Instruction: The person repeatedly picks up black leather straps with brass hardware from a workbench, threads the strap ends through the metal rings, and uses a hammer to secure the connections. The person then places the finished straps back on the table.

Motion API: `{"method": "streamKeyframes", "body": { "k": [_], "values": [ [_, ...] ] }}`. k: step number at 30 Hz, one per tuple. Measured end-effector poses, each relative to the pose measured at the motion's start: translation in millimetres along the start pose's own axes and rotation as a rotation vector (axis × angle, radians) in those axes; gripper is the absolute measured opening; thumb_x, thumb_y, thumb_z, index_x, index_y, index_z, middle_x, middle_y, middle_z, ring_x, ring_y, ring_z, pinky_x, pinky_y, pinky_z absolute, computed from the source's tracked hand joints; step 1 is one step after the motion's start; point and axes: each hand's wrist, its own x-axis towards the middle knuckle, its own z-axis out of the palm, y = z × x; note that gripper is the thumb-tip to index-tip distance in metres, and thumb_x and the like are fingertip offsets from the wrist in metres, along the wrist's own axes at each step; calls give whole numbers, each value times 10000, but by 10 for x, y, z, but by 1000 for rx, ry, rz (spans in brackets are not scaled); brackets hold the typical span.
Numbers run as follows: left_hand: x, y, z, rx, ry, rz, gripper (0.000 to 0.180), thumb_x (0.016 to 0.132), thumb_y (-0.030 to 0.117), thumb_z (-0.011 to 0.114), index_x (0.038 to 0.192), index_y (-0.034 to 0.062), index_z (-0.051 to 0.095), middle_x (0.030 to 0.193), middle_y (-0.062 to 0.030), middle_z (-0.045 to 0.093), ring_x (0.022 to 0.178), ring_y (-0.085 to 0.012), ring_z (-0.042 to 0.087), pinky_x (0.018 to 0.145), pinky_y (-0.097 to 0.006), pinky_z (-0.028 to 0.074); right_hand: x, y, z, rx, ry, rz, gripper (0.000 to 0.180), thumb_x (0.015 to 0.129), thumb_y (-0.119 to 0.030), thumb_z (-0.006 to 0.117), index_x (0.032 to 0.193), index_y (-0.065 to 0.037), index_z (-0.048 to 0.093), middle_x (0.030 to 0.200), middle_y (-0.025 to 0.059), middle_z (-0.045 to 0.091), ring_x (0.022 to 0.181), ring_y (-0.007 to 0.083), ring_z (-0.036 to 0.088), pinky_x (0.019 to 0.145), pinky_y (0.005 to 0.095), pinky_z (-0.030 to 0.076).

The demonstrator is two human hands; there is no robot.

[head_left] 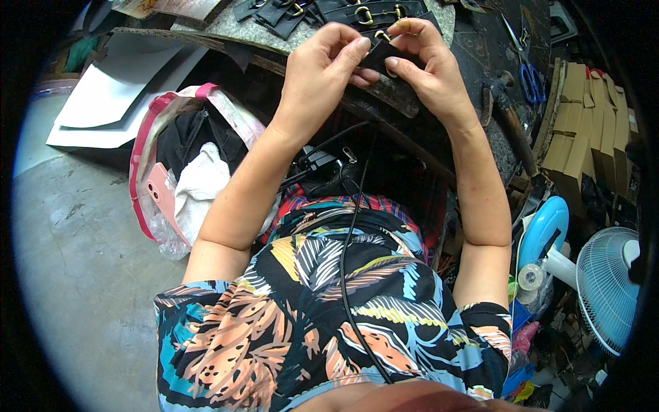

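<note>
Between my two hands, over the edge of the work table, is a small black strap piece (pixel 379 52) with a gold-coloured metal ring (pixel 382 36). My left hand (pixel 317 77) pinches its left end between thumb and fingers. On the other side my right hand (pixel 432 74) grips it, thumb below and fingers curled near the ring. The fingers partly cover the piece. Just beyond them, more black strap pieces (pixel 276 15) with gold-coloured rings lie in a group on a grey stone slab (pixel 443 19).
Blue-handled scissors (pixel 530 82) and a hammer (pixel 511 127) lie to the right. Folded cardboard (pixel 573 137) and a blue-and-white fan (pixel 607 281) stand farther right. On the left, a pink-trimmed bag (pixel 139 182) holds a white cloth (pixel 203 180) and a pink phone (pixel 162 191).
</note>
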Motion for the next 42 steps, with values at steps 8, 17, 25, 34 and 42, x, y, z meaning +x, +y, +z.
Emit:
{"method": "streamKeyframes", "body": {
  "k": [8,17,25,34,42],
  "values": [
    [-4,58,-4,344,-40,69,221,947,172,761,1056,-18,731,835,-11,696,723,-66,628,629,-224,491,-20,10,62,-5,92,-33,478,920,-12,715,1349,-63,511,1106,35,640,1050,116,628,945,276,524],
    [1,81,-44,526,16,148,205,906,151,764,1059,21,726,822,-115,733,727,-199,709,669,-328,547,-5,16,46,15,5,-47,471,918,-13,717,1338,-69,510,1128,39,638,1042,138,649,944,296,538],
    [-166,129,33,1087,100,438,355,858,175,776,1178,128,629,835,-82,707,808,-288,728,688,-398,568,-6,-246,65,-422,28,-108,433,889,-93,786,1287,-63,617,1117,63,675,1045,160,661,980,323,529],
    [-115,95,-73,1201,66,672,260,817,182,800,1073,156,758,1004,-39,666,945,-255,625,798,-363,551,-280,-582,-197,-907,40,-173,341,791,-278,851,1087,-153,740,1104,44,688,1063,275,646,911,397,540],
    [-99,37,-109,1113,55,612,149,806,190,807,943,137,782,916,-7,670,902,-254,628,778,-362,554,-129,-414,154,-905,85,-349,298,803,-208,827,1087,-152,755,1091,36,682,1045,264,645,900,402,545]
  ]
}}
